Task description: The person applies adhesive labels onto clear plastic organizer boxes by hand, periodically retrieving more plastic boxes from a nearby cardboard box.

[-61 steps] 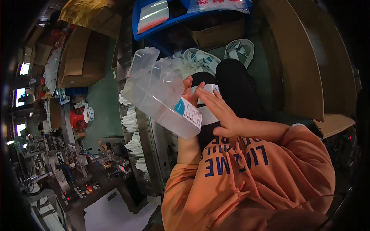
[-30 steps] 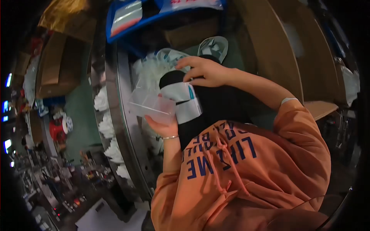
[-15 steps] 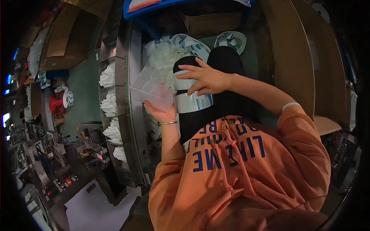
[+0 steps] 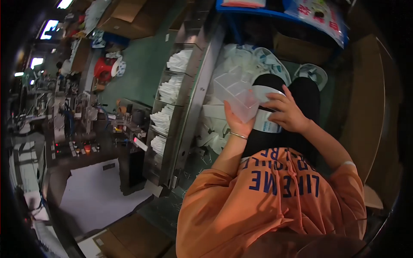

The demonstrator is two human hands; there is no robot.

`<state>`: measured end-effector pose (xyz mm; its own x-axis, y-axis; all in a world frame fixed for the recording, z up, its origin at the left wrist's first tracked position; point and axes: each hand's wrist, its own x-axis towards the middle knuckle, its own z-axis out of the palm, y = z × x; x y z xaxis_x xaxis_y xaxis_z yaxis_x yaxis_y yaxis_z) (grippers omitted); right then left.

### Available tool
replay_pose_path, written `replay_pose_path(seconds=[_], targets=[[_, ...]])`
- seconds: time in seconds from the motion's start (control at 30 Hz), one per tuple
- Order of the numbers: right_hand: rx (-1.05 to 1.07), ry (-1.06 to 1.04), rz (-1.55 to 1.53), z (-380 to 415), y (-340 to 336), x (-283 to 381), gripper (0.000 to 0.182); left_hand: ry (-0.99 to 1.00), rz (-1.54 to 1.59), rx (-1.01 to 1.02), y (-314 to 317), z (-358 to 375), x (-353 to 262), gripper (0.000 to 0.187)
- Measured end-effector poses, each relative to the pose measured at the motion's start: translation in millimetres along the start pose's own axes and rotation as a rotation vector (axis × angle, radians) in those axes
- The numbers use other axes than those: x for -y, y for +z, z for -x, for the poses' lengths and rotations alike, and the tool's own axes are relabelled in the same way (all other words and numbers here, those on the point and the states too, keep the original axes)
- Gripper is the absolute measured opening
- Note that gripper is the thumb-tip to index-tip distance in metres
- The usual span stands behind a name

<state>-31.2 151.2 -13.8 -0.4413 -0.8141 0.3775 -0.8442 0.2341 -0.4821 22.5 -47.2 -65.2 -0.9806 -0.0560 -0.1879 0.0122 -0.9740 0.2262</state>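
Observation:
A clear plastic box (image 4: 236,92) with divided compartments is gripped at its near end by my left hand (image 4: 238,123), which is closed around it. The box is tilted beside my left thigh. Across that thigh lies a white strip (image 4: 261,92), and nearer my body on the same thigh is a white label with blue print (image 4: 269,125). My right hand (image 4: 289,114) hovers over or touches the strip and label, its fingers bent and apart. Whether the fingertips press on the label cannot be made out.
Metal bins with stacked white packets (image 4: 171,88) run along my left. Crumpled translucent material (image 4: 236,60) and round white tubs (image 4: 312,74) stand beyond my knees. A blue-framed table (image 4: 275,15) is ahead, a large cardboard box (image 4: 365,99) to the right, machinery (image 4: 64,116) far left.
The view has swung left, so my body and hands appear further right. My right hand's fingers are more bent. The plastic box stays in my left hand.

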Motion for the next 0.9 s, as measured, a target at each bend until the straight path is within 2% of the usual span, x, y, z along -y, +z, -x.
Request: replay_pose_path(seconds=[0.07,0.13,0.2,0.23,0.27,0.3,0.33,0.4,0.43,0.47,0.5,0.53,0.63,0.7,0.73,0.9], targets=[[-0.045,0.009,-0.005,25,-9,14,0.013,-0.01,0.035,0.005,-2,-1,-2,0.066],[-0.157,0.067,-0.063,58,-13,24,0.013,0.002,0.066,-0.119,-1,-2,-3,0.065],[-0.265,0.218,-0.237,86,-23,39,0.013,0.02,0.04,-0.124,-5,-3,-13,0.063],[-0.259,0.218,-0.237,91,-24,38,0.013,0.014,0.015,-0.14,-7,-2,-15,0.061],[-0.35,0.267,-0.345,100,-25,40,0.014,0.001,0.023,-0.145,-10,0,-18,0.061],[-0.448,0.333,-0.439,113,-28,46,0.015,0.012,-0.113,-0.149,-4,0,-25,0.059],[-0.489,0.32,-0.408,107,-29,49,0.015,0.002,-0.243,-0.144,2,-1,-26,0.058],[-0.493,0.438,-0.496,94,-29,58,0.015,-0.107,-0.325,0.007,15,-3,-24,0.054],[-0.641,0.553,-0.589,80,-25,71,0.017,-0.164,-0.297,0.02,32,-2,-15,0.054],[-0.797,0.65,-0.682,61,-19,79,0.018,-0.09,-0.467,0.033,56,1,-7,0.054],[-0.859,0.587,-0.719,45,-16,79,0.019,0.001,-0.639,0.049,72,2,1,0.054],[-0.915,0.514,-0.762,31,-15,74,0.021,-0.019,-0.625,0.064,77,1,8,0.054],[-0.805,0.452,-0.584,8,-15,57,0.023,-0.029,-0.754,0.096,82,-2,19,0.05],[-0.79,0.394,-0.247,-3,-13,49,0.027,-0.119,-0.568,0.014,80,-6,21,0.048],[-0.772,0.412,-0.177,-6,-15,50,0.033,-0.117,-0.566,0.011,80,-4,23,0.048],[-0.755,0.385,-0.079,-8,-4,47,0.038,-0.041,-0.689,-0.049,88,1,32,0.046]])
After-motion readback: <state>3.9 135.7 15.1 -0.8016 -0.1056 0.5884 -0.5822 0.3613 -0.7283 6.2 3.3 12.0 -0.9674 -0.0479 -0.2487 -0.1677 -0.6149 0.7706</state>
